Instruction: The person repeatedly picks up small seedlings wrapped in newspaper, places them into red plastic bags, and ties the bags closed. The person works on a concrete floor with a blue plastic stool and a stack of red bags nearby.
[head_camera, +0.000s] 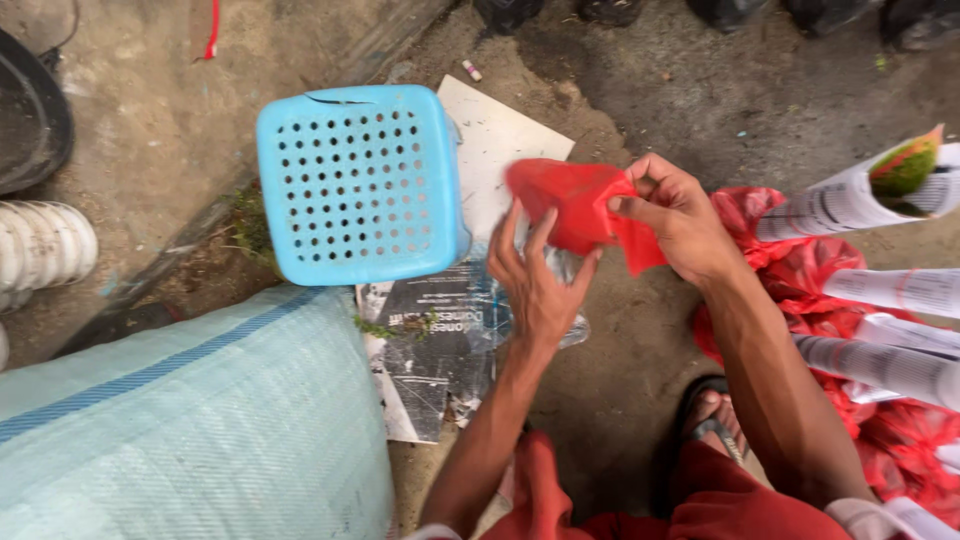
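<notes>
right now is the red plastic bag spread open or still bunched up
Bunched up. The red plastic bag is crumpled and folded between both hands, the right hand pinching one edge and the left hand under it; no opening shows.
</notes>
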